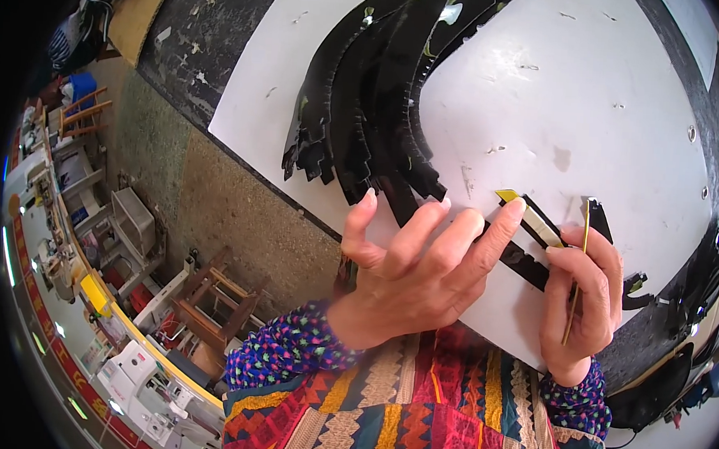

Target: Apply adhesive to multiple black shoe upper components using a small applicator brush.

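My left hand point(427, 266) is spread palm down at the near edge of the white board, holding nothing. Its index fingertip rests on a narrow black strip point(543, 227) with a cream face and a yellow folded corner. To the right, my right hand point(583, 292) is closed round a thin yellowish stick point(573, 307) that stands nearly upright between the fingers. Its fingertips also touch the strip's near end. Another black strip point(526, 266) lies partly under my hands. Past my left fingertips, several curved glossy black strips point(376, 86) with notched edges lie overlapped.
The white board point(539, 112) sits on a worn dark tabletop point(215, 30). More black pieces point(693, 282) are bunched at the right edge. Down on the left floor stand a wooden stool point(215, 294), a grey crate point(135, 221) and a white sewing machine point(140, 384).
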A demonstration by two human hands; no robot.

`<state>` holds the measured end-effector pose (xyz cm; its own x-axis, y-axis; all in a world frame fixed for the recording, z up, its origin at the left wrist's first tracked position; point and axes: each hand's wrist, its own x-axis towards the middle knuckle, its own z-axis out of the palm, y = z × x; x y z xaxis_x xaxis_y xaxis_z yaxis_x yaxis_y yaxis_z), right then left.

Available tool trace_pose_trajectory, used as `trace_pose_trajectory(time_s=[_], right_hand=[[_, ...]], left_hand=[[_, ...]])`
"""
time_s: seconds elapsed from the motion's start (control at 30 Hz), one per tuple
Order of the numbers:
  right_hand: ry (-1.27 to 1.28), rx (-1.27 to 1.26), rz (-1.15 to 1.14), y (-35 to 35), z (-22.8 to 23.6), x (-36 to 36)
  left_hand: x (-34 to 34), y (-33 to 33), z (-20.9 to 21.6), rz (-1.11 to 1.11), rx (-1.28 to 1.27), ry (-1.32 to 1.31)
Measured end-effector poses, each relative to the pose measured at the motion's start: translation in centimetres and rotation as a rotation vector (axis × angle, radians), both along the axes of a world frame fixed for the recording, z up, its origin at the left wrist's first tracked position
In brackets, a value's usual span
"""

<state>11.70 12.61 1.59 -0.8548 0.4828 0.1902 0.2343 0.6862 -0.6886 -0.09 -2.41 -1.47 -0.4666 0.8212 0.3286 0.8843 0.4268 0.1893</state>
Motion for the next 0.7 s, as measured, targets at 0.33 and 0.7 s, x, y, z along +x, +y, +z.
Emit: trace_pose_trajectory(time_s=[0.33, 0.7], right_hand=[[-0.012, 0.001, -0.002, 0.09, 0.1, -0.19], [-0.009, 0.002, -0.001, 0.18, 0.01, -0.25]], left_hand=[[-0.03, 0.13, -0.16, 0.002, 0.011, 0.005], [0.06, 0.06, -0.1, 0.012, -0.006, -0.006]])
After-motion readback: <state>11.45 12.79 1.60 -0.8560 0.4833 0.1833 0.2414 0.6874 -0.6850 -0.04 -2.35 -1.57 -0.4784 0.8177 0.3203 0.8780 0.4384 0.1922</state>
